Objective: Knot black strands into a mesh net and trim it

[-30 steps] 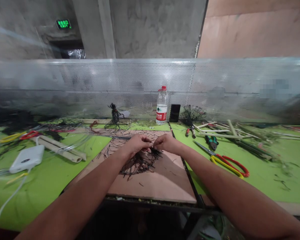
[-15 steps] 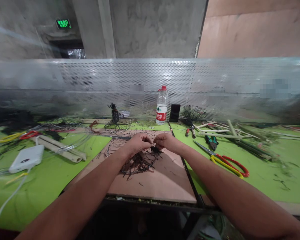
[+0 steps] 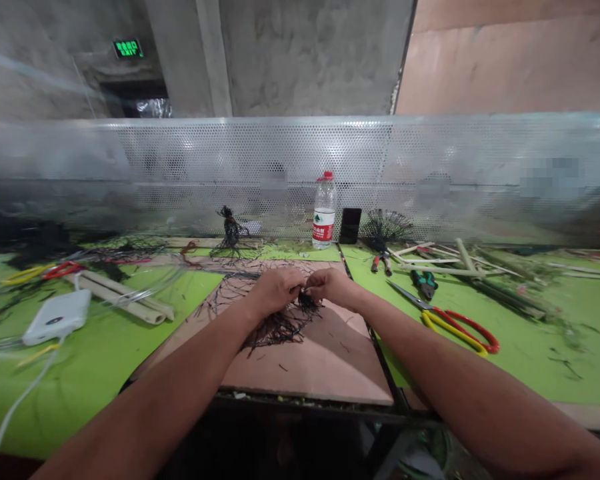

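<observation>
Workbench: we are working over a pink plywood board (image 3: pixel 320 363) laid on a green-topped table (image 3: pixel 80 373).

Fibre: a loose tangle of black fibre strands (image 3: pixel 280 328) lies on the board, right under our hands, with a denser tuft at our fingertips.

Grip: our left hand (image 3: pixel 275 291) and right hand (image 3: pixel 331 285) meet above the board, fingers curled and pressed together. They seem to pinch the tuft between them, though our knuckles hide the exact hold.

Right of us: red-and-yellow-handled scissors (image 3: pixel 460 331) lie open on the table, near green-handled pliers (image 3: pixel 424 283) and red-handled pliers (image 3: pixel 380 265).

Left of us: bamboo tubes (image 3: pixel 120 300) lie beside a white power bank (image 3: pixel 57 317).

Far edge: a plastic water bottle (image 3: pixel 324 213) stands next to a black phone (image 3: pixel 351 225), with a black fibre fan (image 3: pixel 385 227) to its right and a small upright fibre figure (image 3: pixel 230 230) to its left.

Behind: a perforated metal screen (image 3: pixel 300 157) runs along the table, with a concrete wall (image 3: pixel 300 60) and a green exit sign (image 3: pixel 129 48) beyond.
</observation>
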